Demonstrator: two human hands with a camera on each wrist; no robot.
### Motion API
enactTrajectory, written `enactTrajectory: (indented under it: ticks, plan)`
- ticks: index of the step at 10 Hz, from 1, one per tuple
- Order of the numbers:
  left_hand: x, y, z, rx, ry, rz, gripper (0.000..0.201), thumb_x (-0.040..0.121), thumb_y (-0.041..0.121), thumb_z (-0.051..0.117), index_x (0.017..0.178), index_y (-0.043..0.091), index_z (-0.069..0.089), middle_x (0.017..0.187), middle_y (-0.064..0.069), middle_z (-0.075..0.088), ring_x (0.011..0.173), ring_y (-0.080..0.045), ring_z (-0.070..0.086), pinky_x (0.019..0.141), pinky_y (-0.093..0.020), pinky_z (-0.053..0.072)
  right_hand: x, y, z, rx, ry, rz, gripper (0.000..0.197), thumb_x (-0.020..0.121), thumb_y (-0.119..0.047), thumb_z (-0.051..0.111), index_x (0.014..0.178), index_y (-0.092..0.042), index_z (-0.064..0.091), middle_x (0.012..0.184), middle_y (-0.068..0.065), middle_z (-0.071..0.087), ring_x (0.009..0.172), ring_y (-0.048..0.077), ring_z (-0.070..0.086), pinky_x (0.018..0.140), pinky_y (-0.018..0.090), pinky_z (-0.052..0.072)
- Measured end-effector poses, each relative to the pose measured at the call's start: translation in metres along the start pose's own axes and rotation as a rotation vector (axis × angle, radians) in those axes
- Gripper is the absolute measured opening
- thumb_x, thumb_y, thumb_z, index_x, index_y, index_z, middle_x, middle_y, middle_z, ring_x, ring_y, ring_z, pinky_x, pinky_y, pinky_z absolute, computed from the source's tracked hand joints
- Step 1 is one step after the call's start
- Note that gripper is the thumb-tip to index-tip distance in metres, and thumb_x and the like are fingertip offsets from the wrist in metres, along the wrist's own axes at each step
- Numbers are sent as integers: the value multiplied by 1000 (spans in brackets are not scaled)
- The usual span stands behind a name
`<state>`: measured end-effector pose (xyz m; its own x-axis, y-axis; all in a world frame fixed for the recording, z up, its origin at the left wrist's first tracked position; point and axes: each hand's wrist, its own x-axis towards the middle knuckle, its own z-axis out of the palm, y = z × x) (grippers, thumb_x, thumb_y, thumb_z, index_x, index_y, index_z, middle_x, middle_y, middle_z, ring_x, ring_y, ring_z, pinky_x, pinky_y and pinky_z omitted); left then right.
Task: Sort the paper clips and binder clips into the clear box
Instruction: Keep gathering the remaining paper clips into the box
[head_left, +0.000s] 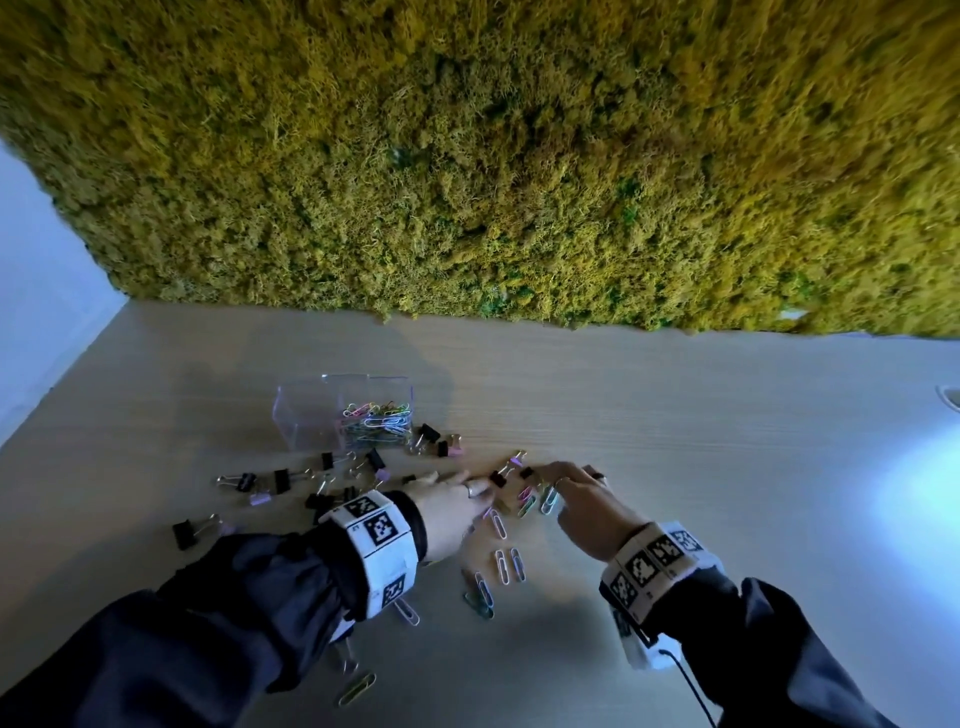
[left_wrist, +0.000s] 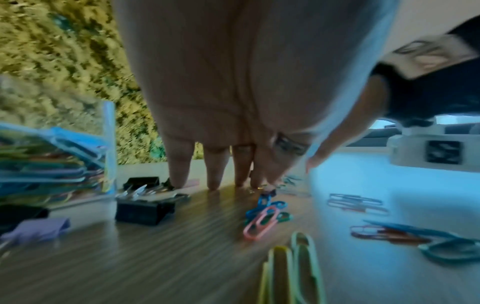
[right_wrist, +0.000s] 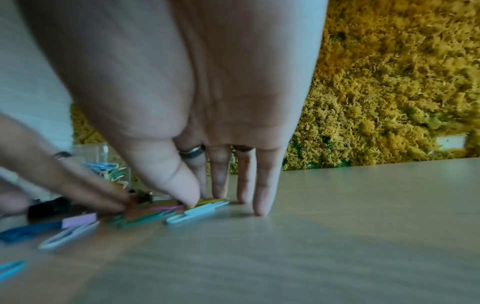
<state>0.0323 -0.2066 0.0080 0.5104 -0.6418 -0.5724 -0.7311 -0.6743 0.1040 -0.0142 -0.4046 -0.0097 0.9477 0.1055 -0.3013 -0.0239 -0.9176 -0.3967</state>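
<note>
The clear box (head_left: 311, 415) stands on the table, with several coloured paper clips (head_left: 376, 418) in its right part. Black and lilac binder clips (head_left: 280, 480) lie scattered to its left and front. My left hand (head_left: 470, 486) reaches down with straight fingers (left_wrist: 215, 170) onto the table, its tips beside a small black binder clip (head_left: 497, 479). My right hand (head_left: 550, 483) stands close by, fingers straight, thumb (right_wrist: 187, 191) and index tip pressing on a small pile of paper clips (right_wrist: 197, 209). More paper clips (head_left: 501, 564) lie nearer to me.
A moss wall (head_left: 519, 182) rises along the table's far edge. The wooden table (head_left: 727, 441) stretches to the right of my hands. A yellow-green paper clip (head_left: 358, 688) lies by my left sleeve. A white object (head_left: 950, 400) shows at the right edge.
</note>
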Motion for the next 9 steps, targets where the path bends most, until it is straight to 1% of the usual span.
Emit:
enactTrajectory:
  ticks: [1,2,3,4,5,6,7,8,9]
  plan:
    - [6,-11,-4,-111,229,-28,54,88,-1,35,137,18,35,146,2,33,137,-23,27,109,-39,33,-5,-1,7,-71,1,45,47,76,0,39,119,-13,53,137,-7,35,124,28,32,101,34,33]
    - [12,-15,-10,-233,330,-53,34,86,21,57,119,19,53,121,-3,52,113,-23,48,93,-36,44,-5,-10,7,-81,28,91,50,81,-10,34,130,-18,42,137,0,34,123,28,31,100,39,37]
    - [19,-14,-11,-323,304,-85,15,84,17,60,98,13,60,107,-7,54,100,-26,54,86,-39,47,-1,-20,7,-77,51,126,41,87,-12,35,127,-15,44,134,7,41,121,25,40,97,40,39]
    - [21,-13,-10,-341,293,-108,5,83,10,56,86,11,60,102,-8,56,92,-25,56,83,-41,49,-1,-19,16,-93,39,106,43,87,-15,27,126,-15,44,132,5,42,122,24,39,96,36,41]
    - [19,-14,-10,-360,327,-116,9,82,7,53,89,12,56,101,-9,57,87,-26,56,80,-40,50,-5,-16,23,-128,11,77,63,75,-24,7,125,-19,44,127,2,43,121,25,38,92,36,46]
    - [12,-12,-11,-327,311,-19,27,85,10,53,109,22,54,106,-2,54,89,-25,56,77,-36,51,-11,-16,24,-144,15,57,64,73,-29,7,122,-19,48,123,0,45,117,24,42,90,34,47]
    - [4,-8,-12,-207,275,46,35,89,18,51,121,31,54,115,4,51,97,-21,55,75,-29,48,-16,-14,27,-144,2,48,65,75,-28,7,129,-22,42,128,-2,44,121,21,40,92,30,44]
    - [0,-9,-11,-194,302,23,31,89,25,52,119,32,57,115,6,52,103,-18,53,76,-25,41,-24,-21,19,-51,34,84,43,88,-12,32,128,-21,44,131,2,42,119,21,41,94,31,39]
    - [-3,-13,-11,-197,332,-17,31,89,31,53,119,30,58,115,5,54,107,-17,51,87,-30,44,-27,-26,15,-53,24,84,39,88,-10,37,125,-18,46,131,5,42,117,23,42,94,33,39]
